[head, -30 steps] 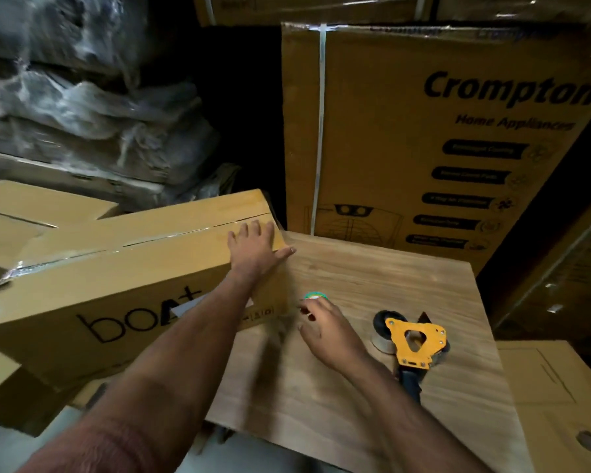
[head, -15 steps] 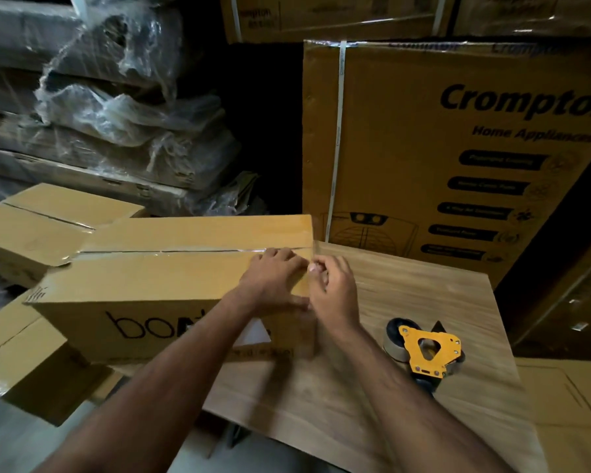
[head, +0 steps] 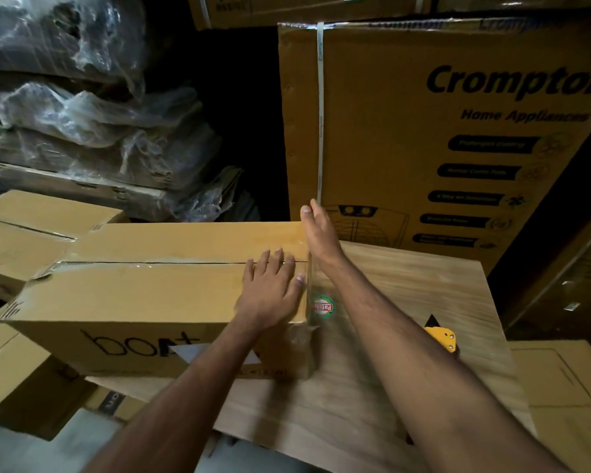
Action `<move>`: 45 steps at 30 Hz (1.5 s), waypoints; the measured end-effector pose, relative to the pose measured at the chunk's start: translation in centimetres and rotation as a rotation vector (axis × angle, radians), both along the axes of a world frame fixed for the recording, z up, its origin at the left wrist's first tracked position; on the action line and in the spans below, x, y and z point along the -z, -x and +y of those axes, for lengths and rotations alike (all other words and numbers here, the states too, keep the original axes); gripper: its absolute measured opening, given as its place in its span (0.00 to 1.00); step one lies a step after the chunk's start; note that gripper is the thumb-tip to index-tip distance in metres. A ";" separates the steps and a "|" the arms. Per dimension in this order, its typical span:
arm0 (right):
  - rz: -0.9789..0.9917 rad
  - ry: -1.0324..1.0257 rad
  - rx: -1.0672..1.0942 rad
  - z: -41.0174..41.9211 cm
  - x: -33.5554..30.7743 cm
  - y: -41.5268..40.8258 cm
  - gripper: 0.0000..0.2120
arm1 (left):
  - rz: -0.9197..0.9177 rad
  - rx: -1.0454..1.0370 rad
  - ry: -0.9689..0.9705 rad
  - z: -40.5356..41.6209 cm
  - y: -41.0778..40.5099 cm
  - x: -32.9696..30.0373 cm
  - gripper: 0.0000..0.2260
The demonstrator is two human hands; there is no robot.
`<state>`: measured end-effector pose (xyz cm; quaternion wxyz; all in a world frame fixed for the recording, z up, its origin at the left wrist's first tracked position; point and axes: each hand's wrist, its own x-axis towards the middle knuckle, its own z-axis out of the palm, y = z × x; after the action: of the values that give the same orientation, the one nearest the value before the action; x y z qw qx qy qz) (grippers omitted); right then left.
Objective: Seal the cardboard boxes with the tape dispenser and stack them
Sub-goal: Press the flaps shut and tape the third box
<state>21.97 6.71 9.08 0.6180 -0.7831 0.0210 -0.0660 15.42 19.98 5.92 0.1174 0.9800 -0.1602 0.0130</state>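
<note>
Right hand [head: 318, 230] now lifted from near corner to far edge of long brown cardboard "boAt" box [head: 157, 295] on wooden table [head: 406, 387], fingers straight, seemingly smoothing clear tape. Left hand [head: 270, 291] pressed flat on lid, nothing gripped. Yellow tape dispenser [head: 440, 337] left idle beside box: end seal judged nearly done.

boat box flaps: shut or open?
Shut. The box flaps meet flat at the centre seam, clear tape glinting along it; left hand rests flat on top.

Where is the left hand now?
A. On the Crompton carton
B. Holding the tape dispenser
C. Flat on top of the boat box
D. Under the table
C: the left hand lies with spread fingers on top of the boat box, near its right end.
</note>
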 end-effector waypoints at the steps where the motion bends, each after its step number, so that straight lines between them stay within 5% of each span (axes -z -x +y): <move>1: -0.026 -0.032 0.019 0.0 -0.5 -0.6 0.28 | 0.005 0.003 0.012 0.1 0.0 0.1 0.33; 6: -0.011 -0.090 0.036 -0.1 0.6 -3.4 0.28 | -0.023 0.001 0.025 0.2 -0.2 0.4 0.34; 9: 0.326 -0.278 -0.140 -0.2 9.1 -2.4 0.43 | 0.001 0.011 0.033 0.3 -0.3 0.2 0.31; 12: 0.401 -0.308 -0.223 -2.0 18.6 -2.2 0.49 | 0.007 0.017 0.046 0.4 -0.4 0.2 0.30; 15: 0.343 -0.320 -0.017 -2.3 12.6 -1.0 0.49 | 0.002 0.024 0.061 0.5 -0.6 0.2 0.30; 19: -0.017 -0.272 0.027 0.4 3.5 2.5 0.30 | -0.002 0.011 0.072 0.4 -0.7 0.3 0.29; 22: -0.014 -0.229 -0.059 2.1 7.0 4.1 0.31 | -0.004 0.009 0.056 0.3 -0.8 0.1 0.29; 26: 0.210 -0.281 -0.130 -0.8 11.6 4.3 0.54 | -0.010 0.010 0.079 0.3 -0.3 -0.4 0.29; 29: 0.041 -0.303 0.017 -0.2 5.4 6.6 0.46 | -0.012 -0.004 0.077 0.3 -0.3 -0.3 0.28; 32: -0.152 -0.241 0.038 2.1 6.7 9.0 0.32 | -0.017 0.006 0.073 0.3 -0.5 -0.2 0.28; 36: 0.156 -0.391 0.052 1.9 11.9 8.9 0.38 | -0.028 0.004 0.073 0.3 -0.2 -0.1 0.28; 42: -0.156 -0.258 0.010 2.6 7.1 8.5 0.28 | -0.016 0.006 0.057 0.3 -0.3 -0.1 0.28; 45: -0.061 -0.169 -0.060 2.4 8.4 6.9 0.30 | -0.021 0.011 0.022 0.4 -0.3 0.0 0.29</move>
<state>15.07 9.07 0.68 0.6839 -0.7261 -0.0161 -0.0694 15.67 20.34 5.96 0.1267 0.9775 -0.1668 0.0243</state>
